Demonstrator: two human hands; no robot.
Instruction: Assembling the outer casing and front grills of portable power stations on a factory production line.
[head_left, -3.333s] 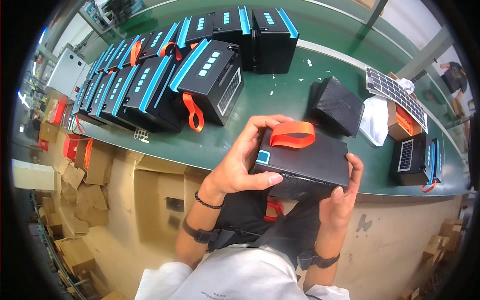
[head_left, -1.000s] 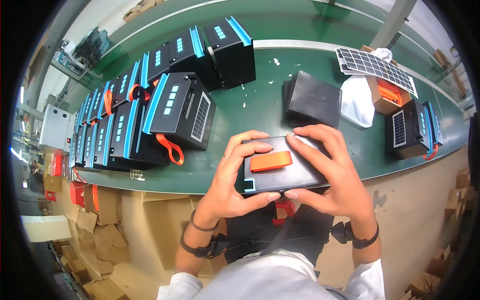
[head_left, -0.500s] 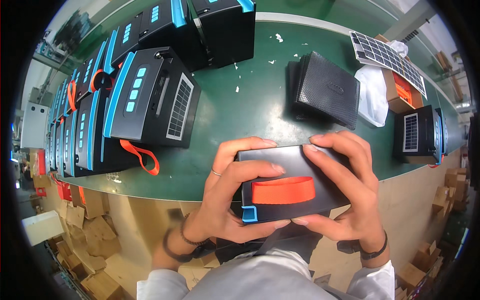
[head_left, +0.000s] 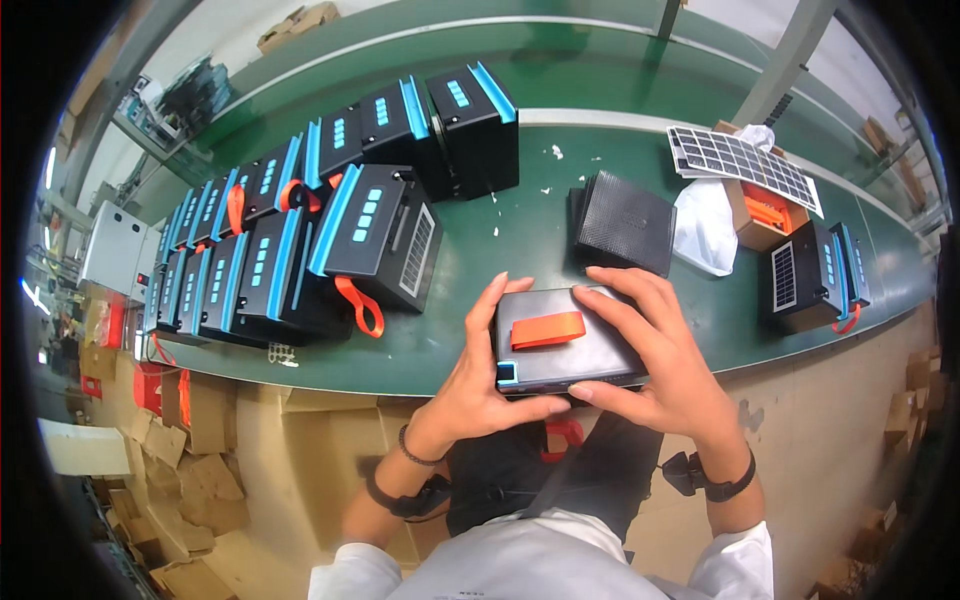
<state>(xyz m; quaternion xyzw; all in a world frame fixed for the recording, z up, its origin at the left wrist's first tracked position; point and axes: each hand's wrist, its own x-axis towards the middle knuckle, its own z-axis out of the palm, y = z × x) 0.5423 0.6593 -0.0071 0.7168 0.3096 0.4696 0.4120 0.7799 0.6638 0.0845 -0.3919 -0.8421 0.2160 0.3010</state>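
Observation:
Both my hands hold a black box-shaped device [head_left: 560, 365] at the near edge of the green table. An orange webbing strap loop [head_left: 548, 330] lies across its upward face, and a light-blue trim shows at the near left corner. My left hand [head_left: 475, 375] grips the left end, thumb along the near side. On the right, my right hand [head_left: 655, 350] has its fingers over the top and far edge, thumb at the near side. Left of them stands a similar black unit [head_left: 375, 235] with blue buttons, a small solar panel and an orange strap.
Several more black-and-blue units [head_left: 270, 265] stand in rows on the green table [head_left: 530, 240] at left. Beyond my hands is a stack of black textured sheets [head_left: 630, 225]. A white plastic bag [head_left: 705, 230], solar panels [head_left: 745, 168], a cardboard box [head_left: 752, 232] and two units [head_left: 805, 280] occupy the right.
The view has shifted, showing more of the far table. The device, still in both hands, looks smaller and sits higher in the picture, its strap now slightly slanted.

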